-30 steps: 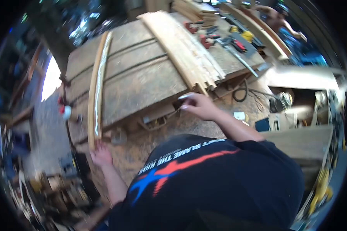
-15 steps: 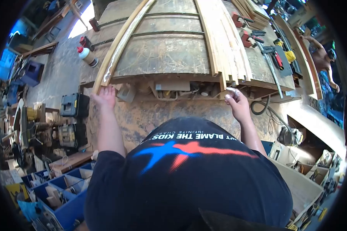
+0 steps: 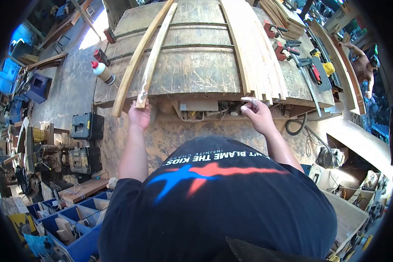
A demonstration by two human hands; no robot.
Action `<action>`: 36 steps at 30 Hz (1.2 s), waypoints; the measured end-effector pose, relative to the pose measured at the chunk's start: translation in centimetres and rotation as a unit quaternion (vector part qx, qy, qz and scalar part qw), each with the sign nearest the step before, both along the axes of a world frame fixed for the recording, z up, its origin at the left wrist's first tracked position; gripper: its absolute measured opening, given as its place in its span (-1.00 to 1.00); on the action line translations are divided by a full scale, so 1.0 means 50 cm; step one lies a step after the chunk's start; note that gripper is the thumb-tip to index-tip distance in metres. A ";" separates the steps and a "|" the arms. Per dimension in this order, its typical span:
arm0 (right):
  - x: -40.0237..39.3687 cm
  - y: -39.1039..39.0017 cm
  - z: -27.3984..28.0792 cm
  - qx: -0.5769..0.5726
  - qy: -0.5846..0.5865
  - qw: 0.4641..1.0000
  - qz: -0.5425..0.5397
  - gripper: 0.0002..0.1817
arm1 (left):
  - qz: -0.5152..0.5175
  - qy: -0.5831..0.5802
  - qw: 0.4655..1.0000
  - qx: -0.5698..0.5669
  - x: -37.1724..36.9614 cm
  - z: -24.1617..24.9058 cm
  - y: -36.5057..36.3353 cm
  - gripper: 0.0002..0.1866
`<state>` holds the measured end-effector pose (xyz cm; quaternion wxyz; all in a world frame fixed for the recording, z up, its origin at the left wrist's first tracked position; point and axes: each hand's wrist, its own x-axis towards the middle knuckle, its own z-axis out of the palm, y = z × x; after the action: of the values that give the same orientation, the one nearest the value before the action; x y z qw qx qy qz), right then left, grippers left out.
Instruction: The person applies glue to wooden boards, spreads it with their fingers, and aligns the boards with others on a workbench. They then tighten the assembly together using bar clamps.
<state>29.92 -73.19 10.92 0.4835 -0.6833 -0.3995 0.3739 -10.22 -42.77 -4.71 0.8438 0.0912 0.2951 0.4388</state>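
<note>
My left hand (image 3: 139,115) is closed round the near end of a narrow wooden strip (image 3: 155,56) that has a white glue line along its top. Just left of it, a second wooden strip (image 3: 133,67) lies lengthwise and juts past the bench edge. My right hand (image 3: 256,114) is raised at the bench edge near a row of pale wooden strips (image 3: 257,56), its fingers bent and smeared with white. Whether anything is between those fingertips is too small to tell. Two dark bars (image 3: 187,46) run crosswise under the strips.
The workbench (image 3: 196,72) carries a glue bottle (image 3: 103,72) at left and red clamps (image 3: 285,50) at right. Toolboxes (image 3: 87,125) stand on the floor at left. A hose (image 3: 296,125) hangs below the right side. Another person (image 3: 362,67) is at far right.
The glued strip has shifted right, apart from the strip beside it, with my left hand now round its end. My right hand has moved slightly left. The view has shifted a little.
</note>
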 end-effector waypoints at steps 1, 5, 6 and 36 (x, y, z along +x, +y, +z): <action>-0.005 0.008 0.008 -0.001 -0.003 1.000 0.000 -0.62 | -0.038 -0.023 0.999 0.006 0.003 0.002 0.003 -0.53; -0.008 0.028 0.020 -0.008 -0.032 0.999 0.004 -0.62 | -0.059 0.013 0.998 0.009 0.027 0.015 -0.010 -0.61; -0.007 0.031 0.018 -0.009 -0.042 0.999 0.007 -0.62 | -0.056 0.024 0.998 0.000 0.034 0.017 -0.017 -0.61; -0.268 0.287 -0.062 0.163 -0.492 0.793 0.322 -0.14 | -0.107 -0.044 0.993 0.032 0.146 0.088 -0.218 -0.37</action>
<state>16.50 -58.82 7.82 0.1781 -0.5179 -0.8352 0.0507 -2.93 -53.68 -0.28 0.8948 0.1298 0.2318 0.3589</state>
